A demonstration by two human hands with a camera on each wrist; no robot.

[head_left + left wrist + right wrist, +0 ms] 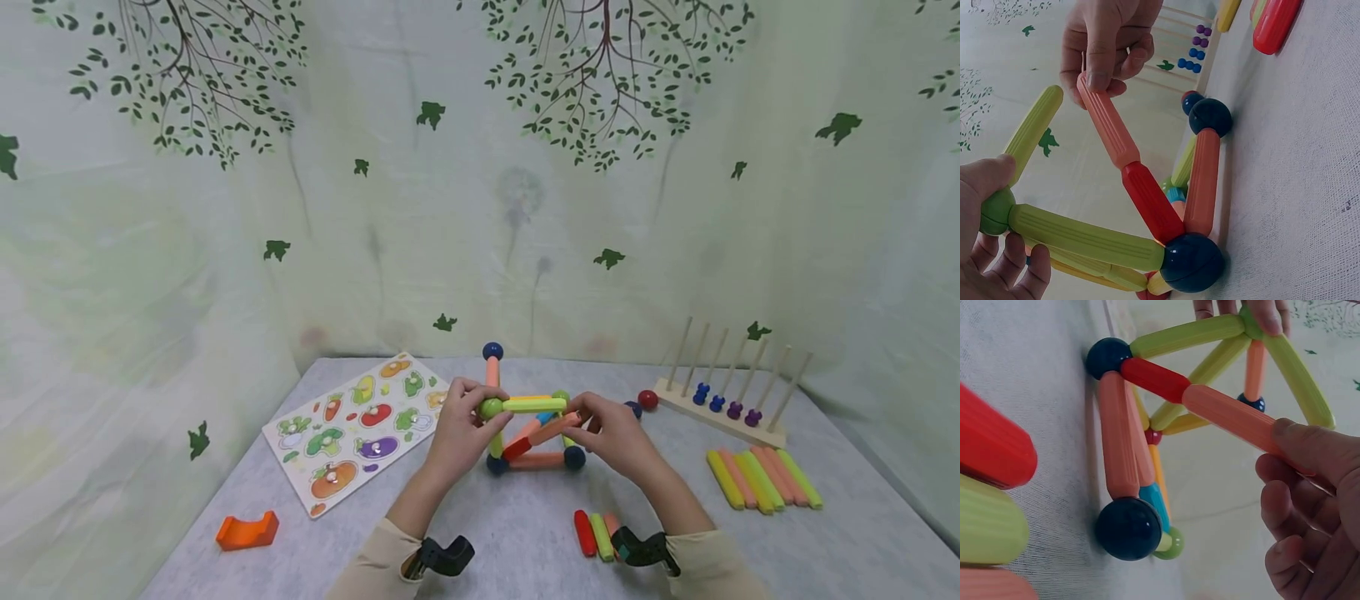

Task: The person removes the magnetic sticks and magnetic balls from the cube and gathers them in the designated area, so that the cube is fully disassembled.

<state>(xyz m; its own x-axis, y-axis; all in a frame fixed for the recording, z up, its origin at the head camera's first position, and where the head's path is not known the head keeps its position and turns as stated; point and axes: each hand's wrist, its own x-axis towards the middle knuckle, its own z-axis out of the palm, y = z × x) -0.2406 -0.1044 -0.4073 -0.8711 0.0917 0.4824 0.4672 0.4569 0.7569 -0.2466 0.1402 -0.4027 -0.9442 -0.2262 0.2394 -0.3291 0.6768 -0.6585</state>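
Note:
A frame of coloured rods and balls stands on the table. With thumb and fingers my left hand (465,425) grips the green ball (997,212) at its upper left corner. From that ball a lime rod (1300,381) juts out with a free end, and another lime rod (1085,237) runs down to a navy ball (1194,262). My right hand (611,429) pinches the outer end of a coral rod (1109,122). That rod meets a red rod (1152,203) end to end, which slants up from the same navy ball. The fingers partly cover the green ball.
Left of the frame lies a vegetable puzzle board (347,429), with an orange curved block (247,531) nearer. Loose rods (765,479) and a pegged wooden bead rack (723,421) are at right. A red ball (648,400) sits behind my right hand. Short rods (585,533) lie near my right wrist.

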